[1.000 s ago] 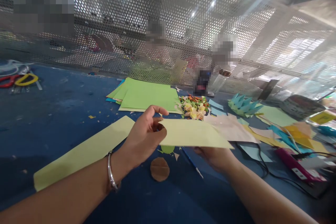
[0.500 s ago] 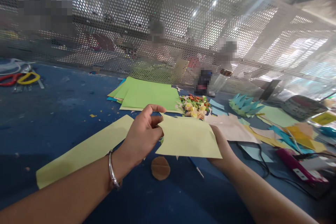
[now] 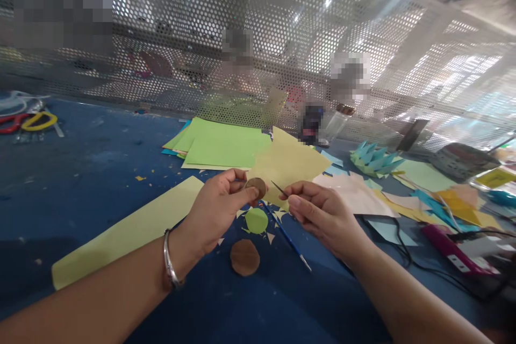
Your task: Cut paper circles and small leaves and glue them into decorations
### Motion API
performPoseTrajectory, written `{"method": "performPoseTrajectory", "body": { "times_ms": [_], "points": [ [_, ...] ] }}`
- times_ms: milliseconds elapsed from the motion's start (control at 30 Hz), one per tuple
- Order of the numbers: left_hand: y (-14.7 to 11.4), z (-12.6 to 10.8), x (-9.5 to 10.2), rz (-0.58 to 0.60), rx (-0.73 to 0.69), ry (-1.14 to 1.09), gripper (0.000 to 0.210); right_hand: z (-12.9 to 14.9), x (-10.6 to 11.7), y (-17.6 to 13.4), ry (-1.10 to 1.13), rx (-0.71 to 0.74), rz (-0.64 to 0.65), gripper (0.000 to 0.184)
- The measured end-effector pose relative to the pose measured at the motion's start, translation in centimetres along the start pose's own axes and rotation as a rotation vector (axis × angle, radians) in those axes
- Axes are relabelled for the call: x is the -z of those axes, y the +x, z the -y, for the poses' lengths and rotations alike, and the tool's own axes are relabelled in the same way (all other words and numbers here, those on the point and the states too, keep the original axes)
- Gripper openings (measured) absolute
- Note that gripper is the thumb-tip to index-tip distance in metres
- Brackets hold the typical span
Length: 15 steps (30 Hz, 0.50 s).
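A small brown disc (image 3: 256, 188), seemingly cardboard, is pinched under the thumb of my left hand (image 3: 220, 201). Behind it a pale yellow paper sheet (image 3: 294, 158) stands tilted; the left fingers seem to hold it too, but the disc hides their grip. My right hand (image 3: 318, 209) is closed on a thin dark pointed tool (image 3: 277, 188), its tip towards the disc, its other end hidden in the fingers. Below the hands lie a light green paper circle (image 3: 256, 221), a larger brown disc (image 3: 245, 257) and a blue paintbrush (image 3: 292, 242).
A long yellow paper strip (image 3: 129, 236) lies left, with a green paper stack (image 3: 228, 142) behind. Scissors (image 3: 39, 121) rest far left. Coloured papers, a blue paper flower (image 3: 373, 158) and a magenta power strip (image 3: 451, 250) with cables occupy the right. A perforated metal screen (image 3: 161, 64) borders the back.
The yellow sheet has swung up and back from between my hands. The small disc now shows in my left hand, the pointed tool in my right. The green circle has come into view.
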<state>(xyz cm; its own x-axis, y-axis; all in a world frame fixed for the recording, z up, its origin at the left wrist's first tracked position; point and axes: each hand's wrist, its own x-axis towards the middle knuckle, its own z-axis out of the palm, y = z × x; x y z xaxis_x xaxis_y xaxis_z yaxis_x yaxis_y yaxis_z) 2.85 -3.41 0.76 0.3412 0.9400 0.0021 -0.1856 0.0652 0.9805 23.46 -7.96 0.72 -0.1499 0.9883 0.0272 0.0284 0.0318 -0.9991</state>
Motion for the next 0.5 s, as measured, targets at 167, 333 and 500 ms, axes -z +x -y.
{"method": "performPoseTrajectory", "body": {
  "times_ms": [167,333,500],
  "points": [
    [0.07,-0.21,-0.08,0.039,0.035,-0.062,0.024,-0.17,0.17,0.07,0.011,-0.028,0.023,0.033],
    [0.18,0.11,-0.04,0.087,0.024,-0.116,0.021,-0.31,0.19,0.18,0.033,-0.037,0.057,0.03],
    [0.23,0.15,0.09,0.083,0.008,-0.113,0.018,-0.35,0.17,0.05,0.031,-0.046,0.047,0.03]
  ]
}}
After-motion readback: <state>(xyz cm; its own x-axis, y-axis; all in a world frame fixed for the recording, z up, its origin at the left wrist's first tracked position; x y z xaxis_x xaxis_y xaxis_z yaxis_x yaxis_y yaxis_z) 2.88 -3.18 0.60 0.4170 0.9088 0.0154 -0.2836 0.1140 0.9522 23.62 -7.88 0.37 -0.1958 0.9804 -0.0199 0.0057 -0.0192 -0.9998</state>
